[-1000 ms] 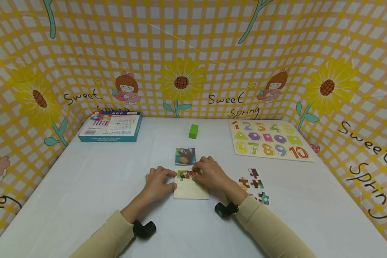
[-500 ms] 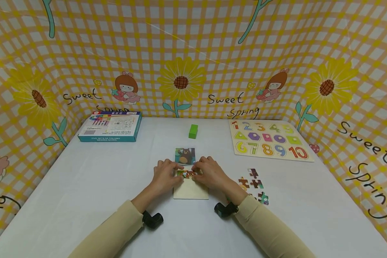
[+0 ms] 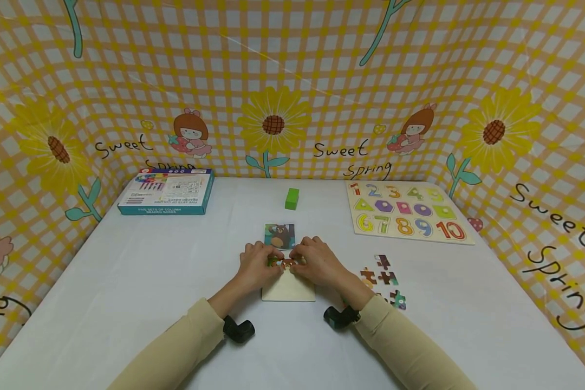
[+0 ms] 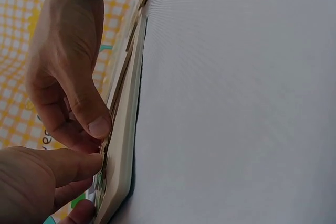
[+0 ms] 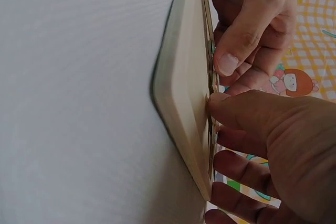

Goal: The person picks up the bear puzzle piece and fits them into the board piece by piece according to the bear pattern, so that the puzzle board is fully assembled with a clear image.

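Note:
A pale wooden puzzle board [image 3: 288, 288] lies in front of me, a strip of bear puzzle pieces along its far edge. Over the strip's right part, my right hand [image 3: 320, 264] pinches a brown bear-face puzzle piece [image 3: 287, 264] between thumb and fingers. My left hand [image 3: 258, 265] has its curled thumb and fingers on the adjoining piece at the strip's left. In the right wrist view, the thumb of the right hand [image 5: 294, 150] is close to the thumb of the left hand [image 5: 257, 30]. Fingers hide much of the pieces' outlines.
Behind the board lies a bear picture card [image 3: 280, 236]. Several loose puzzle pieces [image 3: 387, 278] lie to the right, partly behind the right forearm. Farther back are a green block [image 3: 292, 199], a number board [image 3: 409, 212] and a teal-edged box [image 3: 167, 192].
My left hand has moved right from the board's left edge onto the strip of pieces, closer to the right hand. The right hand has stayed in place.

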Available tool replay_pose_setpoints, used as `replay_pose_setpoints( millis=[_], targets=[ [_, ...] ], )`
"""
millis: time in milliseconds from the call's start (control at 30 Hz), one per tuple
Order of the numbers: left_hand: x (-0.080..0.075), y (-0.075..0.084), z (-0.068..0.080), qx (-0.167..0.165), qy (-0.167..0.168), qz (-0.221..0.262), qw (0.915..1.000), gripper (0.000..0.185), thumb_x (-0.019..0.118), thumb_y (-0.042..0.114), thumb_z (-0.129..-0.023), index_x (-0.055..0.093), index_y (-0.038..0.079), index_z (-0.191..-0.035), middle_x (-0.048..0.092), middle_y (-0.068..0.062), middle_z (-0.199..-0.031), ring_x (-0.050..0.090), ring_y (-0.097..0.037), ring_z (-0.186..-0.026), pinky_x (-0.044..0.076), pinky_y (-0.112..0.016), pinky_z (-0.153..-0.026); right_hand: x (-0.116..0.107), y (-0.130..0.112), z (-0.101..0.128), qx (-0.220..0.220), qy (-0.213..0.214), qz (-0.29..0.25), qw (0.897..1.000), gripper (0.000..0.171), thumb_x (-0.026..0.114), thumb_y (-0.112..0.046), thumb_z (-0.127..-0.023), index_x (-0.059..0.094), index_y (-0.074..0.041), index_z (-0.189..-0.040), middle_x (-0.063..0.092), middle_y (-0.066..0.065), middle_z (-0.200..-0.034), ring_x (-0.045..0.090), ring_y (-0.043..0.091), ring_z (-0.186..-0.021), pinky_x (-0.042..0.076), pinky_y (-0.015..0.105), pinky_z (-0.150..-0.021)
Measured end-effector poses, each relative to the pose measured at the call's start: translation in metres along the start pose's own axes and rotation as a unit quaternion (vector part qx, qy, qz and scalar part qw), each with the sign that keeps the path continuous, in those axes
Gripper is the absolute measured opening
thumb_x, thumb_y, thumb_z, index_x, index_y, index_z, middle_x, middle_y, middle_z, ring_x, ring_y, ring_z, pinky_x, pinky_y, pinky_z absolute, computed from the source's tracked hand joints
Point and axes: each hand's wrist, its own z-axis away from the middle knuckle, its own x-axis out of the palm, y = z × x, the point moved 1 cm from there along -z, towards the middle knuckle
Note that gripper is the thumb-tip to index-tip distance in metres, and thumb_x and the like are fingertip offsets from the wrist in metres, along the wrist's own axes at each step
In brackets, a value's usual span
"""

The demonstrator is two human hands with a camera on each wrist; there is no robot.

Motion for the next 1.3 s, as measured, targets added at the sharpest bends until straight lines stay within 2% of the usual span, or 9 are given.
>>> replay_pose_setpoints(
  millis=[1300],
  targets=[
    [0.0013,0.0016,-0.0005,-0.01,0.002,-0.023,0.9997,0.02,0.071,0.024,-0.077,0.071,0.017,-0.097,0.058,-0.007,-0.099,0.041,-0.023,-0.089,0.032,-0.041,-0.078,-0.0004,-0.0001,0.0002,-0.013,0.007,-0.013,1.0,0.022,0.074,-0.025,-0.079,0.071,-0.013,-0.097,0.061,0.002,-0.092,0.05,0.021,-0.089,0.041,0.036,-0.079]
  ],
)
